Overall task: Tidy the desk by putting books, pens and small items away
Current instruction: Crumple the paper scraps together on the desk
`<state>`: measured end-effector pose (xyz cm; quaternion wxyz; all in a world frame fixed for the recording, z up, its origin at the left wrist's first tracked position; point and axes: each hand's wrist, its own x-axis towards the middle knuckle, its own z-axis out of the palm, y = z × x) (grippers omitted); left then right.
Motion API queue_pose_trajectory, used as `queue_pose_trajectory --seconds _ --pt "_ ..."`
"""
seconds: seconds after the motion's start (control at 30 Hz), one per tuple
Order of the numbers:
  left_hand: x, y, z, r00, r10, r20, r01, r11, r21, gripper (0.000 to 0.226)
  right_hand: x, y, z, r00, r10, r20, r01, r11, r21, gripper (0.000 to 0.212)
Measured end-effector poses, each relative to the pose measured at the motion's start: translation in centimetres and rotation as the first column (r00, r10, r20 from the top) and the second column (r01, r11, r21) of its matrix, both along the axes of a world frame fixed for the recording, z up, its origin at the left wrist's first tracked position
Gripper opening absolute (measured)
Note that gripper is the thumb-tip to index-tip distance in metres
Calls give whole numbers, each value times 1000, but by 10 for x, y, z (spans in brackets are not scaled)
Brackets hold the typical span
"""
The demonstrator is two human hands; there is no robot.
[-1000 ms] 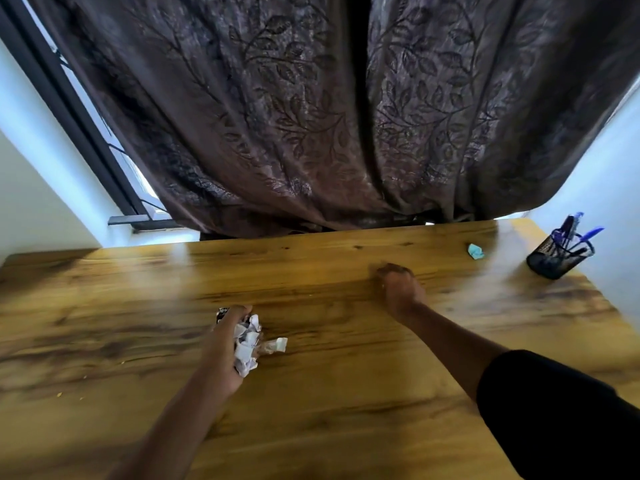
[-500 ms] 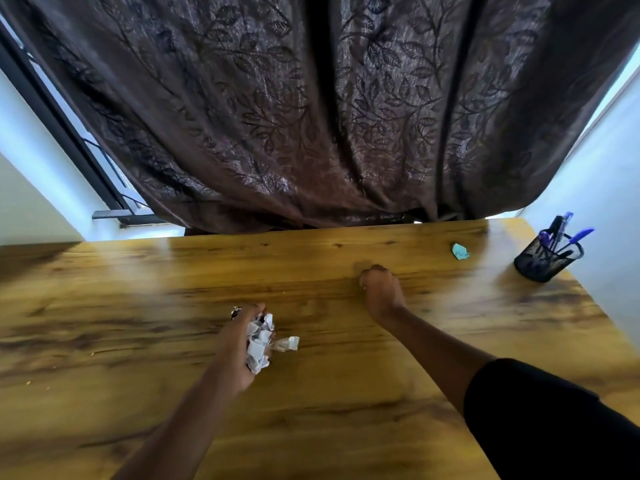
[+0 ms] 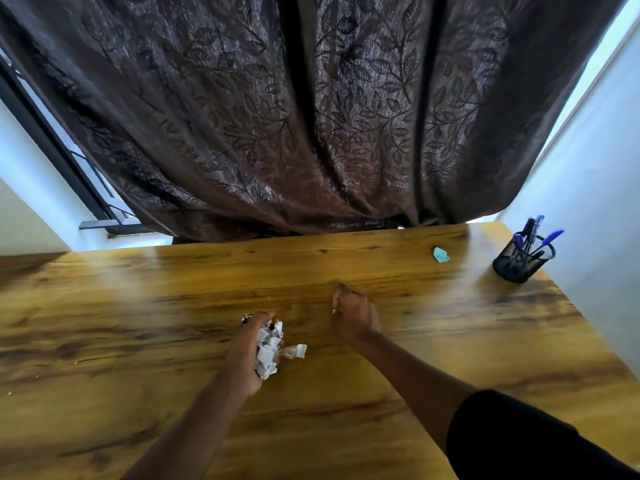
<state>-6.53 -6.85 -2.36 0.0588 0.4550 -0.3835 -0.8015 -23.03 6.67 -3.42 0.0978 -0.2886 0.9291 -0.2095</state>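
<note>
My left hand (image 3: 247, 351) grips a bunch of crumpled white paper scraps (image 3: 268, 351) just above the middle of the wooden desk (image 3: 138, 323). My right hand (image 3: 353, 315) hovers over the desk to the right of it, fingers curled in a loose fist; a small pale speck shows at its fingertips, too small to tell what it is. A small crumpled teal scrap (image 3: 441, 255) lies near the desk's far edge. A black mesh pen holder (image 3: 523, 258) with several blue pens stands at the far right corner.
A dark brown leaf-patterned curtain (image 3: 311, 116) hangs behind the desk's far edge. A white wall (image 3: 595, 202) runs along the right side, close to the pen holder. A window frame (image 3: 69, 168) shows at the left. Tiny crumbs dot the desk's left part.
My right hand has drawn back toward me from the desk's middle and lifted slightly. The left hand keeps hold of the paper scraps. The camera has shifted a little.
</note>
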Motion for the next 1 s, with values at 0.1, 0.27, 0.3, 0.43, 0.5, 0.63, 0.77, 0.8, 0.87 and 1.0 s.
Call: queue_pose_trajectory --seconds 0.1,0.27,0.3,0.43,0.5,0.63,0.77,0.8,0.87,1.0 --pt "-1 -4 -7 1000 9 -7 -9 1000 -10 20 11 -6 7 971 -71 228 111 979 -170 23" --pt "-6 -11 -21 999 -13 31 13 1000 -8 26 42 -28 19 797 -2 604 315 854 -413 29" --pt "-7 -11 -20 999 -39 39 39 999 -4 29 49 -32 22 775 45 631 325 828 -457 29" --pt "-7 -16 -22 997 -67 -24 65 996 -62 47 74 -46 33 794 123 595 277 799 -534 30" --pt "-6 -17 -21 996 -68 -58 62 994 -94 43 83 -50 37 838 127 530 219 812 -541 28" --pt "-1 -22 -18 992 -84 -99 73 991 -111 52 97 -54 46 930 66 361 135 854 -503 17" --pt "6 -21 -18 972 -173 -161 155 981 -120 49 106 -56 44 962 -8 272 141 869 -475 18" --pt "8 -21 -18 963 -205 -174 185 975 -123 46 107 -55 44 960 -16 279 153 866 -476 20" --pt "7 -23 -18 957 -225 -182 211 973 -92 47 106 -52 47 946 -51 320 198 872 -447 23" --pt "7 -24 -13 935 -280 -216 276 960 -48 63 96 -41 53 916 -121 382 256 910 -325 32"
